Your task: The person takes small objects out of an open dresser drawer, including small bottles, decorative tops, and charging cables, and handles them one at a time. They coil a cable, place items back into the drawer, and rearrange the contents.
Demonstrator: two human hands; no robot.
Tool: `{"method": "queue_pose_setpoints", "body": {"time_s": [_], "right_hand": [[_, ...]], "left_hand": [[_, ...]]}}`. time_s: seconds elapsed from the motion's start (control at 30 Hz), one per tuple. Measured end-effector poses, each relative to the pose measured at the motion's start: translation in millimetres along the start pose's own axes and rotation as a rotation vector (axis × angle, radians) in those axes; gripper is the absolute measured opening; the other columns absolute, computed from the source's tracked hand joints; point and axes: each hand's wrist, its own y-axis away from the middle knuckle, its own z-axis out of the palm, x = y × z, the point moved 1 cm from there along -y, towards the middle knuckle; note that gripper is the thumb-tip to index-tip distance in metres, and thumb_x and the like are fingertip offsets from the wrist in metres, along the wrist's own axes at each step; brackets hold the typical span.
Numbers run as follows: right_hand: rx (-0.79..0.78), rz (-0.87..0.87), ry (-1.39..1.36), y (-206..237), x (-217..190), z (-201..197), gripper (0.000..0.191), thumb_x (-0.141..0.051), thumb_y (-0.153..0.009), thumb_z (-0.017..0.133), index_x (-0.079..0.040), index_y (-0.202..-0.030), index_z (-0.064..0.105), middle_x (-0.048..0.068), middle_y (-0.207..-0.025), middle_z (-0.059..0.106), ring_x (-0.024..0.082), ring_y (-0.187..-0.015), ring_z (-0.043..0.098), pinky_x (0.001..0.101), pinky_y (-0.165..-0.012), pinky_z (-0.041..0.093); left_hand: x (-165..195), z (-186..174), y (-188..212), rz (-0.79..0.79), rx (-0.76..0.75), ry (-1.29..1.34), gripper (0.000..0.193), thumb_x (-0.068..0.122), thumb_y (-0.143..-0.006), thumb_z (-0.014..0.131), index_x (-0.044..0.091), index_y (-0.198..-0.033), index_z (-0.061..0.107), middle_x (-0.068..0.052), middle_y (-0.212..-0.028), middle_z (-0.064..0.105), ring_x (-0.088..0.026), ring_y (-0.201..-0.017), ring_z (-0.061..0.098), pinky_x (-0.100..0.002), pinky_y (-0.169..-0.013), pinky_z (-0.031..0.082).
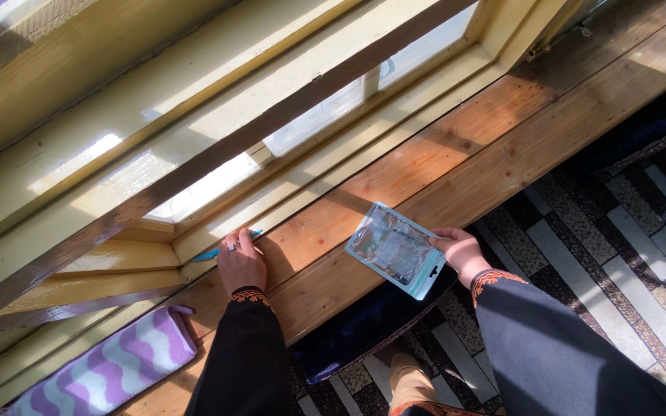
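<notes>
My left hand (240, 263) rests on the wooden sill (441, 166) against the yellow window frame (287, 196). Its fingers are closed around a thin light-blue tool (211, 253) whose ends stick out on both sides of the hand. A ring shows on one finger. My right hand (460, 251) holds one edge of a clear plastic pouch with light-blue borders (395, 249). The pouch lies flat on the sill's front edge and partly overhangs it. Both arms wear black sleeves with orange embroidered cuffs.
A folded purple-and-white wavy-striped cloth (109, 371) lies on the sill at the lower left. Window panes (202, 189) and dark wooden bars run along the top. Below the sill lie a patterned carpet (610, 239) and a dark blue cushion edge (364, 327).
</notes>
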Motion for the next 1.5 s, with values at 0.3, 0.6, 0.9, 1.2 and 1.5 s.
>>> {"method": "queue_pose_setpoints", "body": {"time_s": [0.3, 0.6, 0.9, 1.2, 1.5], "right_hand": [[-0.157, 0.023, -0.247, 45.7, 2.2, -21.8, 0.04, -0.01, -0.096, 0.06, 0.001, -0.134, 0.061, 0.009, -0.118, 0.073, 0.017, -0.105, 0.069, 0.0344, -0.093, 0.054], [-0.11, -0.04, -0.511, 138.8, 29.3, -148.7, 0.032, -0.013, -0.096, 0.06, -0.004, -0.127, 0.062, 0.006, -0.119, 0.068, 0.017, -0.111, 0.066, 0.0345, -0.098, 0.051], [0.058, -0.094, -0.47, 228.2, 89.6, -349.0, 0.032, -0.015, -0.096, 0.062, -0.005, -0.126, 0.061, 0.007, -0.12, 0.069, 0.017, -0.113, 0.066, 0.0347, -0.097, 0.053], [0.565, -0.566, -0.046, 321.5, 159.5, -529.7, 0.028, -0.02, -0.089, 0.073, -0.008, -0.114, 0.067, 0.001, -0.105, 0.076, 0.014, -0.094, 0.073, 0.03, -0.08, 0.06], [0.573, -0.386, -0.084, 358.6, 215.9, -679.1, 0.021, -0.017, -0.094, 0.066, -0.007, -0.113, 0.063, 0.005, -0.094, 0.073, 0.015, -0.087, 0.075, 0.0311, -0.075, 0.059]], "left_hand": [[14.5, -26.4, -10.7, 0.069, -0.123, 0.112, 0.003, 0.005, -0.096, 0.065, 0.005, -0.099, 0.064, -0.013, -0.097, 0.065, -0.029, -0.09, 0.064, -0.041, -0.077, 0.055], [213.1, -67.5, 70.0, -0.684, -0.968, 1.863, 0.028, 0.016, -0.101, 0.068, -0.003, -0.121, 0.071, -0.009, -0.114, 0.062, -0.02, -0.101, 0.059, -0.033, -0.085, 0.05], [448.3, -146.1, 176.1, -0.381, -1.307, 1.663, 0.025, 0.019, -0.092, 0.072, 0.004, -0.111, 0.077, -0.003, -0.13, 0.071, -0.005, -0.122, 0.059, -0.027, -0.099, 0.046], [676.1, -188.3, 300.8, -0.271, -1.282, 1.663, 0.023, 0.018, -0.091, 0.078, 0.001, -0.105, 0.082, 0.003, -0.083, 0.071, -0.005, -0.068, 0.05, -0.021, -0.062, 0.037], [880.4, -213.1, 393.0, -0.122, -1.602, 1.534, 0.025, 0.018, -0.089, 0.076, 0.0, -0.106, 0.079, 0.0, -0.094, 0.077, -0.007, -0.081, 0.065, -0.023, -0.077, 0.052]]}}
